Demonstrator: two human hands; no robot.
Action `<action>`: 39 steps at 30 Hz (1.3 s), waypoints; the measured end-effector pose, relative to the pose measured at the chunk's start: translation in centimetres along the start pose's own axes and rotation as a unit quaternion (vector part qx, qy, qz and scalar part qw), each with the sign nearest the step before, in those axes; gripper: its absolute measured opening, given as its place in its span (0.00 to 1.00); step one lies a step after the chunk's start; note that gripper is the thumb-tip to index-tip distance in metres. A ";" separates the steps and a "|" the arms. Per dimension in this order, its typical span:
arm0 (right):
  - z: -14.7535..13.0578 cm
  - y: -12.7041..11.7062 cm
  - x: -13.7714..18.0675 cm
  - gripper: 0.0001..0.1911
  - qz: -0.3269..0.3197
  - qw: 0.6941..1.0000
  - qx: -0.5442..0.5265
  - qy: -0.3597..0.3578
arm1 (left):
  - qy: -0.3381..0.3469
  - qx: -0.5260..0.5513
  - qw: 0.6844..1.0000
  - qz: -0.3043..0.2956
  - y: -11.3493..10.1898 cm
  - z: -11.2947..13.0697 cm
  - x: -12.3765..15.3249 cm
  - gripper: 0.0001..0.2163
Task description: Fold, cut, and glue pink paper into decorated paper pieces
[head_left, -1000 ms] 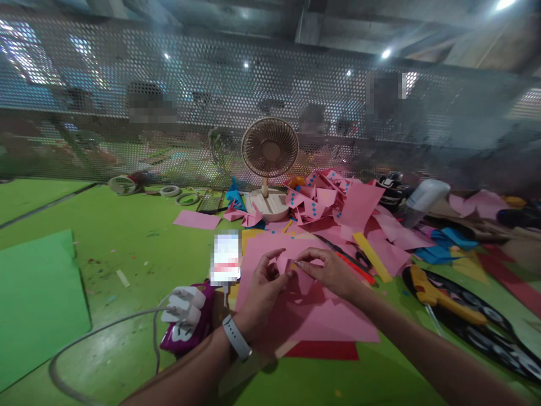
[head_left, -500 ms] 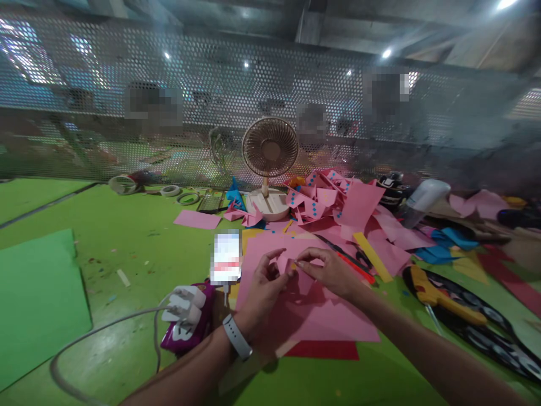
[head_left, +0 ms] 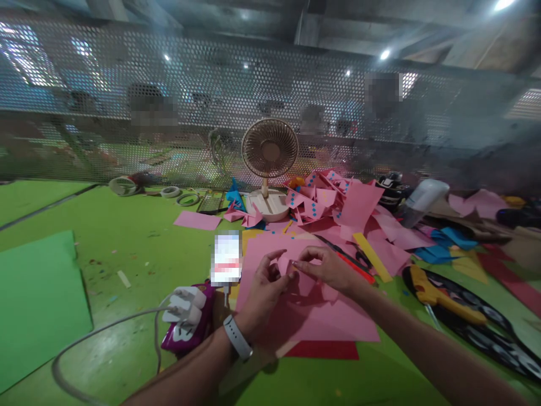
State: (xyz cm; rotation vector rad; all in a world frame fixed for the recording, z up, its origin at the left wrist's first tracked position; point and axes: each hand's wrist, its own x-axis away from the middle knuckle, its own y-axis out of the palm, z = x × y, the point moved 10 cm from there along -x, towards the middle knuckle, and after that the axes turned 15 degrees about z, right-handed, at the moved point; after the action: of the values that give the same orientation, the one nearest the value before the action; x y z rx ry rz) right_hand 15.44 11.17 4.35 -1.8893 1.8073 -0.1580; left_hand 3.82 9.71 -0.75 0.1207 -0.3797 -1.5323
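Between my two hands is a small folded piece of pink paper (head_left: 302, 283), pinched from both sides. My left hand (head_left: 270, 282) closes on its left edge with thumb and fingers. From the right, my right hand (head_left: 323, 267) grips the upper part between thumb and forefinger. Both hands are just above a large pink sheet (head_left: 321, 321), which lies flat on the green table. A strip of red paper (head_left: 323, 350) shows beneath the sheet's near edge. The exact folds of the small piece are partly hidden by my fingers.
A lit phone (head_left: 227, 256) and a purple power strip (head_left: 186, 332) with a white plug and cable lie left. Behind stand a fan (head_left: 270, 149) and a heap of folded pink paper (head_left: 325, 197). Scissors (head_left: 363, 259) and a yellow-handled glue gun (head_left: 448, 296) lie right.
My right fingers have shifted very slightly on the pink paper, and the piece's lower part has turned a little. Both hands otherwise keep their places.
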 end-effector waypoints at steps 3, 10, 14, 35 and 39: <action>0.3 -0.5 -0.1 0.15 0.005 1.000 -0.003 0.011 | -0.001 -0.004 1.000 0.003 0.0 0.2 0.1 0.26; -0.4 0.0 0.5 0.16 -0.020 1.000 0.017 0.010 | 0.000 -0.008 1.000 0.011 -0.1 0.5 0.4 0.24; -0.8 0.1 0.6 0.14 -0.016 0.999 0.028 -0.007 | 0.010 0.000 1.000 0.017 -0.2 0.5 0.2 0.25; -0.8 -2.5 -0.3 0.14 0.035 0.994 0.070 -0.080 | -0.073 0.011 0.997 0.010 -0.1 -0.7 0.0 0.19; -0.7 -2.1 -0.1 0.13 0.028 0.993 0.079 -0.089 | -0.070 0.013 0.996 -0.058 1.1 -1.0 0.3 0.16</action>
State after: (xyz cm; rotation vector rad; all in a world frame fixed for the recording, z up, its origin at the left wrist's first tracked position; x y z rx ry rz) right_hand 17.06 11.02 5.92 -1.6856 1.6761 -0.1050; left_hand 5.18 9.28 -1.31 0.0575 -0.5118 -1.6564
